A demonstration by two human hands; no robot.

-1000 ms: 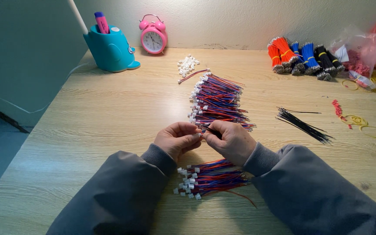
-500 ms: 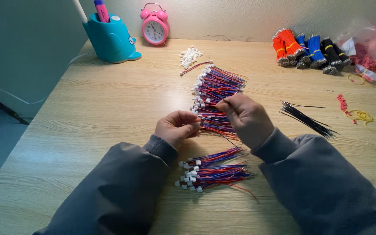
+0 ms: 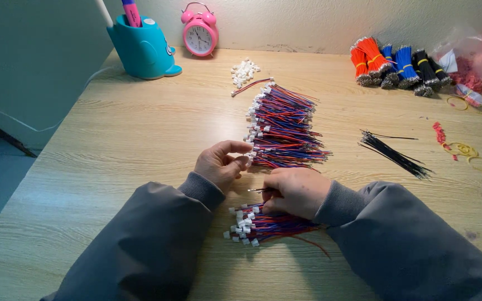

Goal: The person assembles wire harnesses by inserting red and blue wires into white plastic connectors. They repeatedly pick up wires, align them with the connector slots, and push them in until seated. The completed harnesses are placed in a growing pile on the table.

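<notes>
Wooden table (image 3: 140, 134), pale and grained, against a light wall. Teal pen holder (image 3: 140, 51) at the far left corner, pink alarm clock (image 3: 199, 32) just beside it. Far right: banded bundles of orange, blue and black wire (image 3: 397, 67), a clear plastic bag (image 3: 470, 61), loose rubber bands (image 3: 470, 153) nearer the edge. Loose spray of thin black wires (image 3: 394, 153) right of centre.

Mid-table, a large fanned pile of red-and-blue wire leads (image 3: 283, 125) with white plugs along its left side. Nearer the body, a smaller stack of finished-looking leads (image 3: 269, 226), white plugs at its left, partly under the right hand. Small heap of loose white connector housings (image 3: 244, 71) beyond the big pile.

Left hand (image 3: 218, 164) at the near left corner of the large pile, thumb and forefinger curled close together, pinching something small and white at the plug ends; whether a loose housing or a plug on a lead, cannot tell. Right hand (image 3: 294, 192) now low, resting on the small stack, fingers curled around a thin lead that pokes out to the left. Half a second ago up beside the large pile; now dropped back toward the body. By the look of it, one lead carried from the big pile toward the near stack.
</notes>
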